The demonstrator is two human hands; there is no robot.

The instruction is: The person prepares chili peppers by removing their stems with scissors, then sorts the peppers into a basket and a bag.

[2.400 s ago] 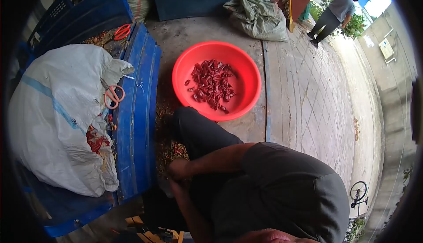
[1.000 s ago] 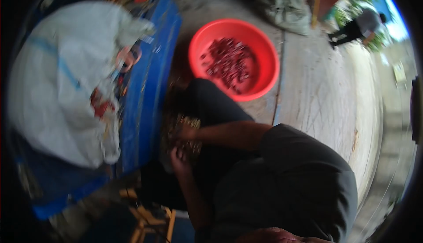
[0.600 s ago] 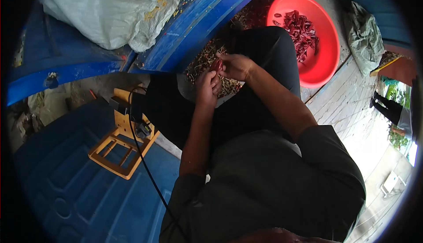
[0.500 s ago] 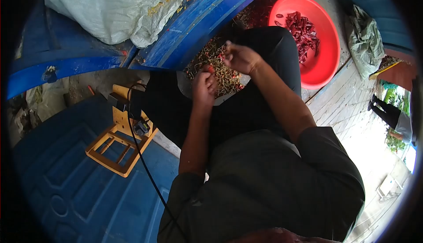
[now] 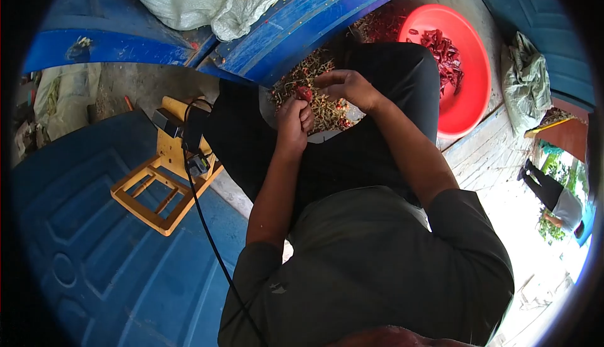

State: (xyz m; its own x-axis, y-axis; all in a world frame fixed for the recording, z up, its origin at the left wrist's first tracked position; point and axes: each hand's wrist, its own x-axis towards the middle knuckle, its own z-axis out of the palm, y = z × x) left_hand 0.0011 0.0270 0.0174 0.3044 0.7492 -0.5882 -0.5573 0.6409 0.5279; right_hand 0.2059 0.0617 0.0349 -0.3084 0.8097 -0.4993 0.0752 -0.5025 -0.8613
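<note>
My left hand [image 5: 294, 125] is closed around a dried red chili pepper [image 5: 304, 93], which pokes out above the thumb. Just right of it, my right hand [image 5: 353, 89] has its fingers stretched toward the pepper; I see nothing in them. Beneath both hands, between the knees, lies a heap of pepper stems and red bits [image 5: 327, 113] on a pale sheet or tray whose lower edge [image 5: 322, 137] shows. A red plastic basin [image 5: 482, 64] stands right of the right knee, with glossy dark-red chili peppers [image 5: 444, 57] inside.
A blue metal frame [image 5: 296, 35] crosses in front, carrying a white woven sack [image 5: 189, 1]. At left, a small wooden chair [image 5: 170, 183] with a black cable [image 5: 204, 227] rests on a blue panel [image 5: 94, 221]. Another sack [image 5: 525, 86] and a distant person [image 5: 557, 196] are at right.
My right hand's bent fingers have straightened toward the left hand. The red pepper shows more clearly above my left fist. The view has shifted a little, with the basin appearing lower.
</note>
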